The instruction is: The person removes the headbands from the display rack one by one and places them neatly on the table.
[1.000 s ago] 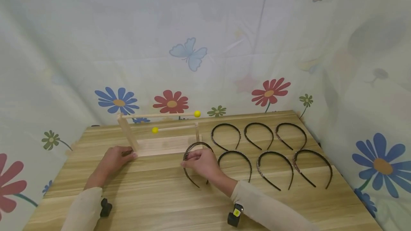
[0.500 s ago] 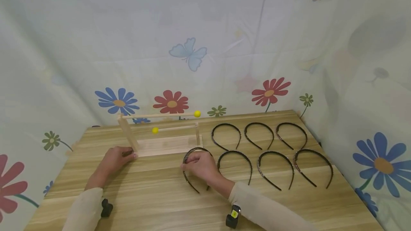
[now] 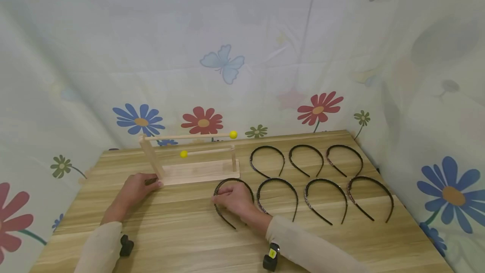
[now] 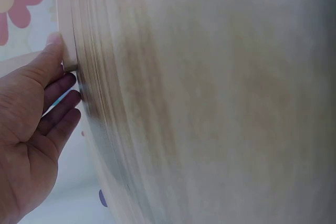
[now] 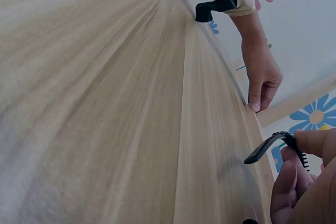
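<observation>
A light wooden stand (image 3: 197, 172) has two rods tipped with yellow balls, at differing heights. At its left end my left hand (image 3: 137, 189) grips the base corner between thumb and fingers; the left wrist view shows this hand (image 4: 32, 114) with its thumb along the wood's edge. My right hand (image 3: 236, 199) pinches the left side of a black toothed headband (image 3: 217, 210), just in front of the stand's right end. In the right wrist view the headband (image 5: 270, 144) shows between thumb and fingers. My hand hides part of its right arm.
Several dark headbands lie in two rows to the right, among them the nearest one (image 3: 278, 180) beside my right hand and a far-right one (image 3: 388, 193). A wood-grain table (image 3: 182, 239) carries everything. A flowered cloth (image 3: 265, 33) hangs behind and at both sides.
The headband in my right hand has come down and toward me, away from the stand's base, and lies lower by the table. My left hand stays at the stand's corner.
</observation>
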{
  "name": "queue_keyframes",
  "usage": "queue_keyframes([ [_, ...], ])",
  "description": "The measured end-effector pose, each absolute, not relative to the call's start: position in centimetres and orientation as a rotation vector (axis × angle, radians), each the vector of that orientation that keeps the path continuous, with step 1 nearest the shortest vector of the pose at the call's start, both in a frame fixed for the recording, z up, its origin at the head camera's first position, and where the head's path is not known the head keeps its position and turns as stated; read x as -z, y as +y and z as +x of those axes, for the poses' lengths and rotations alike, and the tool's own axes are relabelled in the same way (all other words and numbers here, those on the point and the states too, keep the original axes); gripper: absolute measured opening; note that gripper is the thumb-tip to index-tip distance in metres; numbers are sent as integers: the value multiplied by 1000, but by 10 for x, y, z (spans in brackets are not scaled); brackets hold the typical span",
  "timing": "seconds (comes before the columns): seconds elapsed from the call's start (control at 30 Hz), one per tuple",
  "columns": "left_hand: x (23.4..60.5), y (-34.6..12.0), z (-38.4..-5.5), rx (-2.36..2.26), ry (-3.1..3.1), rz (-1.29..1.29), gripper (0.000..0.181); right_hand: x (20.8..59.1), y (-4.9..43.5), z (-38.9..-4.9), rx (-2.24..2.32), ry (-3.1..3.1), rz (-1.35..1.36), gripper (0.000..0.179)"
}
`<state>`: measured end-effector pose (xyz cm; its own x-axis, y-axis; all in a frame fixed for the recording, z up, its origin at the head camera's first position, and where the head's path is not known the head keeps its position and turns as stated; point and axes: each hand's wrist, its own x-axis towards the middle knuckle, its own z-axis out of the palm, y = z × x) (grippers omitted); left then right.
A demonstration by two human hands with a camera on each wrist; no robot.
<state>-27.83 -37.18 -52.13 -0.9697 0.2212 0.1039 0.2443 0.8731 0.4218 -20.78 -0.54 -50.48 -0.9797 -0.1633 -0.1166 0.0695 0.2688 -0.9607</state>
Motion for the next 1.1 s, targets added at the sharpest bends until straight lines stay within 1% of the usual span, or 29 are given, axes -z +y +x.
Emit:
queue_keyframes([
  [0.4,523,-372,-279,692,-3008,-358,42,511,-8,-208,1783,2355,-79,22],
  [0.8,522,-372,-279,696,-3011,-367,42,515,-6,-207,1809,2282,-145,22],
  [1.1,519,-370,-277,672,-3017,-350,40,512,-4,-208,1852,2198,-109,28],
])
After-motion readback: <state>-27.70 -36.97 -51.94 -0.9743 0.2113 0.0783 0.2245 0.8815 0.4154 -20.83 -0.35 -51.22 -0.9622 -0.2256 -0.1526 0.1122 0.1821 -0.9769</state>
